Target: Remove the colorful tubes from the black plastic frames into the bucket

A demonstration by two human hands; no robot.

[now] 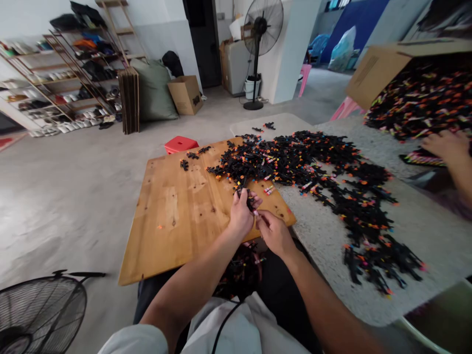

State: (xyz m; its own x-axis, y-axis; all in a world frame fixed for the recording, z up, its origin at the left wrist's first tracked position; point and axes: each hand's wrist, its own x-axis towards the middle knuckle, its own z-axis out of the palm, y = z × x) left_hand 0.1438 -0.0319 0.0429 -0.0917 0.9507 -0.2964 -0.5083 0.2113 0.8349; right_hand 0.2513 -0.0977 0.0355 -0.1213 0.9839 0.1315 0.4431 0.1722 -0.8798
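My left hand (241,212) is closed around a small black toy gun (250,202) over the near edge of the wooden board (173,211). Close beside it, my right hand (276,232) pinches a small pinkish-white piece (255,213) at the gun's near end; whether the two are joined I cannot tell. A big pile of black toy guns (280,157) with orange, pink and blue bits spreads from the board onto the stone table. Two or three pink-and-white pieces (269,190) lie beside my hands. More toy guns (239,268) are heaped in my lap, partly hidden by my arms.
At the right, a person's hand (448,145) rests by a tilted cardboard box (379,73) spilling more toy guns. The grey stone table (416,206) adjoins the board. A red stool (180,144) stands behind it. One fan (37,314) is at lower left, another (260,25) at the back.
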